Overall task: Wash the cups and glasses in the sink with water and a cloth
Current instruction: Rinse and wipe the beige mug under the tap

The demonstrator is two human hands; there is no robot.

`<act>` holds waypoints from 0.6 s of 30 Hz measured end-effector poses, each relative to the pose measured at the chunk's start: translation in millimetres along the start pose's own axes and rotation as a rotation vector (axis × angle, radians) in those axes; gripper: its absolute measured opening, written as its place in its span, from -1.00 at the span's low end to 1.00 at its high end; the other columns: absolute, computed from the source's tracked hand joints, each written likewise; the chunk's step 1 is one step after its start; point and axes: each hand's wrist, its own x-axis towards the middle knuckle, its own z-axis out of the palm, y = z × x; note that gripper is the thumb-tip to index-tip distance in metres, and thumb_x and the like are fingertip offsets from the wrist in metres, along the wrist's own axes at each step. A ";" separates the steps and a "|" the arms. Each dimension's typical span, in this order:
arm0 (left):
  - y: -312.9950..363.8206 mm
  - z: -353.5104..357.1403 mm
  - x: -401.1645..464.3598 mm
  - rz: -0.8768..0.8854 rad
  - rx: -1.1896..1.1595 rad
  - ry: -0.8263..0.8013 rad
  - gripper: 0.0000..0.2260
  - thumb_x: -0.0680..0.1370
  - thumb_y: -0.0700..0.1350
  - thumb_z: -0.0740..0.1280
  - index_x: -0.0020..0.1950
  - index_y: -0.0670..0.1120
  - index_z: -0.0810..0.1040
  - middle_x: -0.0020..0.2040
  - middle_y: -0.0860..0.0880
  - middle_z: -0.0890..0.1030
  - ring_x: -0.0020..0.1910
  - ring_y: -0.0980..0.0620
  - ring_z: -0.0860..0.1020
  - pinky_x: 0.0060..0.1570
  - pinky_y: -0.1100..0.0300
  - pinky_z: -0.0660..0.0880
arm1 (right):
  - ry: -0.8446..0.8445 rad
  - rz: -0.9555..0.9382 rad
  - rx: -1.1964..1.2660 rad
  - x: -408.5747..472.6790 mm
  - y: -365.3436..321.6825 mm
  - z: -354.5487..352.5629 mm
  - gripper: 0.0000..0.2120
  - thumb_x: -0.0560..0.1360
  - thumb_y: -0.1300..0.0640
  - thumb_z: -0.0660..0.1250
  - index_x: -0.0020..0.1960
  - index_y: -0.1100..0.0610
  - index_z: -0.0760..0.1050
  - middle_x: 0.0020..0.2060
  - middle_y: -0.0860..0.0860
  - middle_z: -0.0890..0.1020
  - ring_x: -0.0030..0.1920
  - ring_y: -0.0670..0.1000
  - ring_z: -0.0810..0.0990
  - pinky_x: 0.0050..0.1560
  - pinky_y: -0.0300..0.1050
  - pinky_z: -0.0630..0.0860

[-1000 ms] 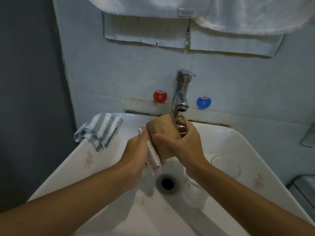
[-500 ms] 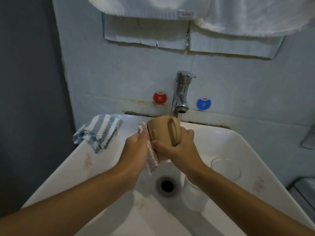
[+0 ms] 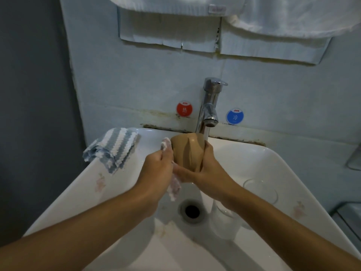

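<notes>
While water runs from the chrome tap (image 3: 210,106), the right hand (image 3: 203,169) grips a tan cup (image 3: 187,151) above the white sink (image 3: 293,173), fingers curled round its right side and thumb across its lower end, the cup tilted just left of the stream. Against the cup's left side the left hand (image 3: 158,167) clutches a pale pink cloth (image 3: 173,184), whose ends stick out above and below the fist. Two clear glasses sit in the basin, one (image 3: 224,223) right of the drain (image 3: 192,211), the other (image 3: 260,190) further right. A blue-and-white striped cloth (image 3: 113,147) lies over the sink's left rim.
</notes>
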 end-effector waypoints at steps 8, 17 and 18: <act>5.2 -1.6 -6.1 0.059 -0.022 -0.019 -0.31 0.61 0.31 -0.03 -0.17 -0.29 0.50 -0.46 -0.23 0.55 -0.46 -0.15 0.56 -0.46 0.18 0.52 | 0.014 -0.029 0.090 0.4 -4.3 -7.2 0.00 0.24 -0.16 0.60 0.47 -0.19 0.05 0.26 -0.21 0.42 0.20 -0.12 0.52 0.13 -0.18 0.54; 4.1 5.7 -5.9 0.144 -0.150 0.036 -0.54 0.58 0.34 0.07 0.32 0.19 0.53 0.11 0.08 0.66 0.09 0.13 0.62 0.16 0.05 0.56 | 0.011 0.064 0.031 3.2 4.0 4.1 0.19 0.09 -0.36 0.58 0.47 -0.25 -0.09 0.30 -0.07 0.34 0.26 0.03 0.46 0.22 0.08 0.55; 2.7 5.1 -7.1 0.140 -0.134 0.013 -0.54 0.58 0.34 0.06 0.31 0.18 0.54 0.04 0.11 0.68 0.02 0.16 0.63 0.11 0.10 0.57 | 0.028 0.076 0.033 3.2 3.1 5.8 0.18 0.13 -0.34 0.57 0.49 -0.22 -0.10 0.31 -0.06 0.32 0.26 0.04 0.44 0.24 0.09 0.54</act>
